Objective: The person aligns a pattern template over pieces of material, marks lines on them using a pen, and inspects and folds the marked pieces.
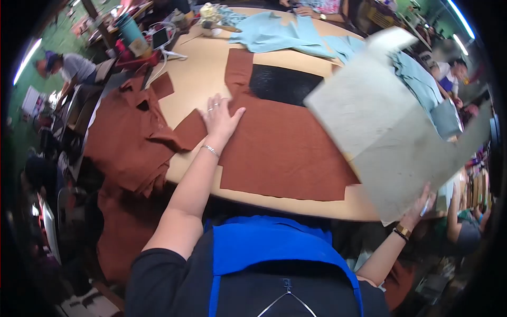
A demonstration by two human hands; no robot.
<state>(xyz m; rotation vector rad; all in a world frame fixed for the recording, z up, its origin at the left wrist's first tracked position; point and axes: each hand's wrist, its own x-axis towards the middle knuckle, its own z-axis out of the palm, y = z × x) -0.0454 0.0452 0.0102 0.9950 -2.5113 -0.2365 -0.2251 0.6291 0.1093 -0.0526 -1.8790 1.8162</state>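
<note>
My left hand [221, 119] lies with fingers spread on the left edge of a flat reddish-brown leather or fabric piece [288, 150]. My right hand [419, 207] grips the lower edge of a large pale grey pattern sheet [388, 137], raised and tilted over the table's right side. The sheet is blurred at its top and hides part of the brown piece's right edge. A thin white pen-like item [424, 208] shows at my right fingers. Beyond the brown piece lies a black panel [285, 83].
More brown material [129, 142] is heaped at the table's left and hangs over its edge. Light blue pieces [280, 33] lie at the far side. A teal bottle [132, 33] and a phone [160, 38] with cables stand back left. Other people work around the table [185, 79].
</note>
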